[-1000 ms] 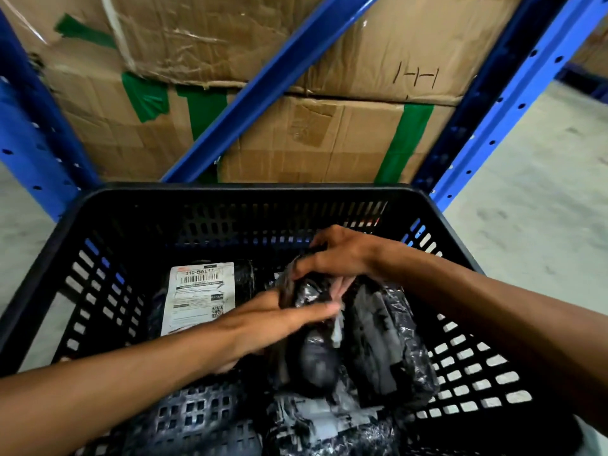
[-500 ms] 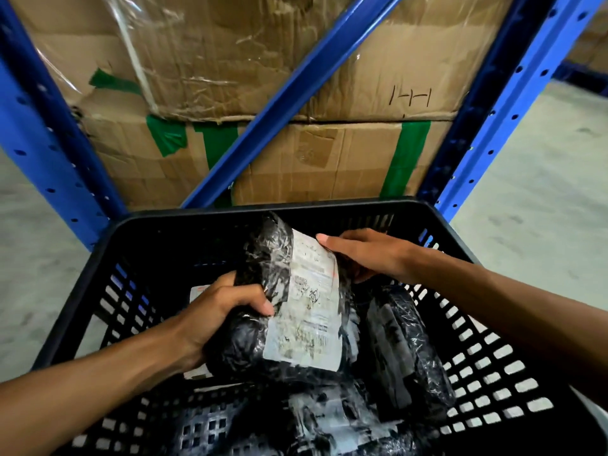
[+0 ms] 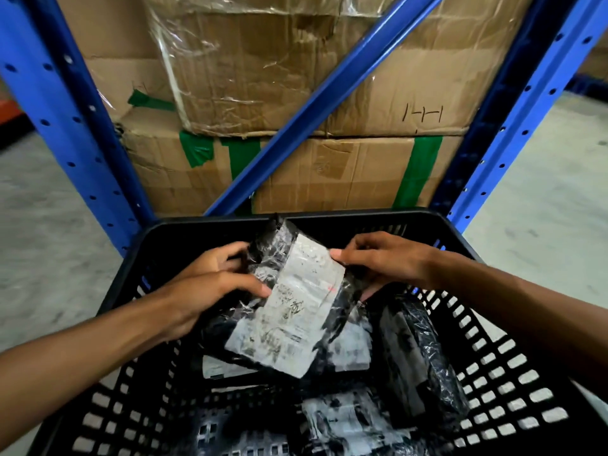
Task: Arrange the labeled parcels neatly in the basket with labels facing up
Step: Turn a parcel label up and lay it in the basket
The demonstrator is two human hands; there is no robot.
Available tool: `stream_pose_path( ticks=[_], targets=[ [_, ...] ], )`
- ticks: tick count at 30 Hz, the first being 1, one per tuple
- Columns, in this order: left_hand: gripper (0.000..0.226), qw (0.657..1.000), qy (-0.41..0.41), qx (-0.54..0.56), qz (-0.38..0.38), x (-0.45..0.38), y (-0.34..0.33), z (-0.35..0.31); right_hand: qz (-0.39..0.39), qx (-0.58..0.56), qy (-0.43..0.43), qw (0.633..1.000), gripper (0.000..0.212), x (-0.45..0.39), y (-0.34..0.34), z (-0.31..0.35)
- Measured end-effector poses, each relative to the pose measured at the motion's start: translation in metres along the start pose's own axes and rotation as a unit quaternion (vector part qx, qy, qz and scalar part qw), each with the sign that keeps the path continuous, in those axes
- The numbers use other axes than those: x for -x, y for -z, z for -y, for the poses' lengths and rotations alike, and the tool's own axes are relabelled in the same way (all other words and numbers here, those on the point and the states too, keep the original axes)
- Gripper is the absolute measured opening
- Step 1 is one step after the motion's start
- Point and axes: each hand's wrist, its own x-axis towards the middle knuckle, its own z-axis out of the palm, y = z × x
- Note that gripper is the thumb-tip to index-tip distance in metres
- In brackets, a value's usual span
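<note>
Both hands hold one parcel above the basket. Left hand clamps its left edge, thumb on top just beside the label, fingers curled under the black wrap. Right hand pinches the far right corner, fingertips touching the label's upper edge. The parcel is tilted, far end raised toward the far rim, label facing up and toward the camera.

Below it lie more parcels. One on the right shows mostly black film, so its label cannot be made out. One near the front shows pale print on top. A white label edge peeks out low on the left under the held parcel.

Beyond the basket stand blue rack posts and taped cartons on a grey floor.

Handling, as a judgement: the parcel looks light and soft, a pouch in glossy crinkled film that sags between the two hands. The film is likely slick, so a pinch on loose wrap could slip or stretch. Better to hold by the opposite edges with fingers underneath, as now, and lower it flat without bending it, keeping the thumbs off the label so it stays smooth and readable.
</note>
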Motion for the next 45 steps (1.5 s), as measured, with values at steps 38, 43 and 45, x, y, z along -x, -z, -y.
stream_pose_path(
  ticks=[38,43,45],
  targets=[
    [0.078,0.957,0.201,-0.120,-0.171,-0.012,0.026,0.041,0.061,-0.080,-0.103,0.990,0.037,-0.007,-0.109,-0.016],
    [0.077,0.938,0.224,-0.231,-0.126,-0.013,0.021,0.054,0.108,0.129,-0.120,0.978,0.061,-0.030,-0.131,-0.019],
    [0.074,0.939,0.215,-0.236,-0.128,-0.015,0.023,0.057,0.121,0.132,-0.119,0.977,0.062,-0.035,-0.130,-0.018]
  ],
)
